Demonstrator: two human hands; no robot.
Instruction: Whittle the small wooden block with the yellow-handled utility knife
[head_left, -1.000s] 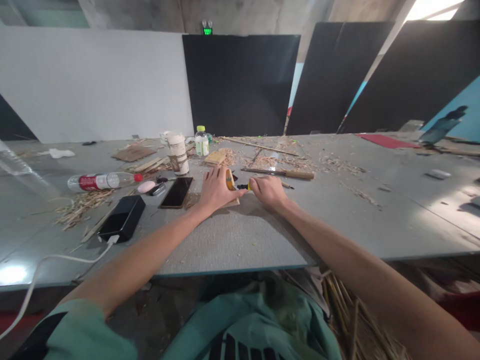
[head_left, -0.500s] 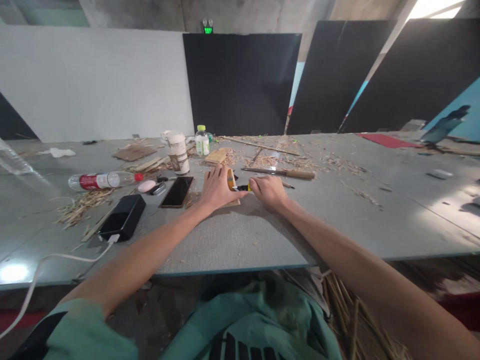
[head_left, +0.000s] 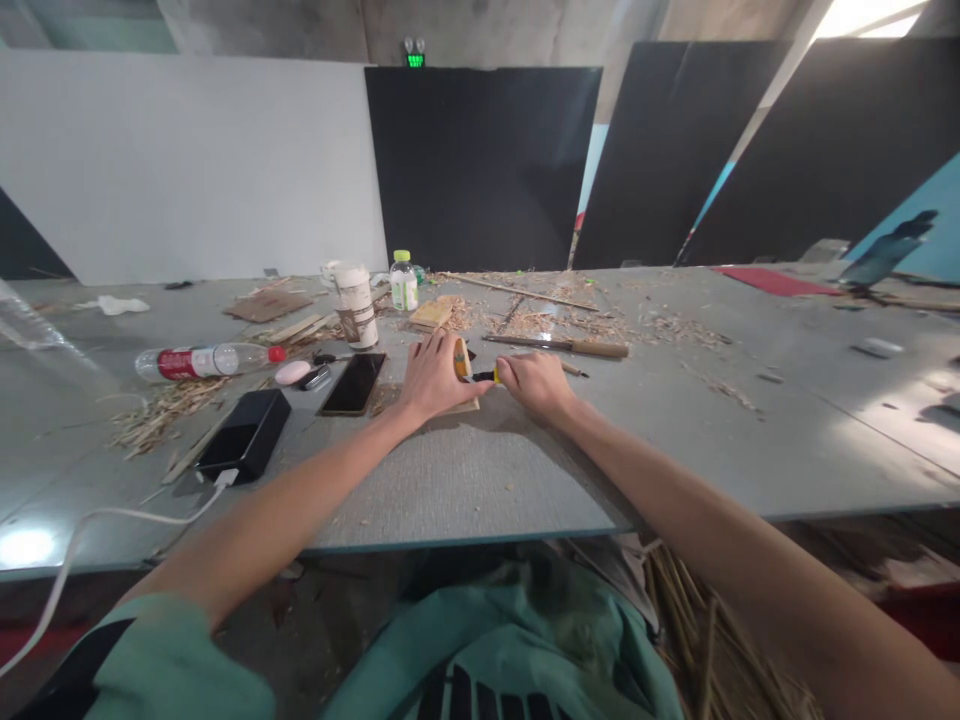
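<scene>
My left hand (head_left: 433,380) lies on a small flat wooden piece (head_left: 460,362) with an orange mark and presses it onto the grey table (head_left: 480,470). My right hand (head_left: 534,383) is closed around a small yellow-and-black knife (head_left: 485,376), whose tip touches the wooden piece beside my left thumb. Most of the wood is hidden under my left palm.
Left of my hands lie a black phone (head_left: 353,384), a black power bank (head_left: 245,434) with a white cable, a plastic bottle (head_left: 202,360) and a paper cup (head_left: 357,307). A wooden-handled blade (head_left: 562,346) and wood shavings (head_left: 660,327) lie behind. Bamboo strips (head_left: 697,640) rest below the table edge.
My right hand with the knife has shifted slightly left toward my left hand. My left hand stays on the wood.
</scene>
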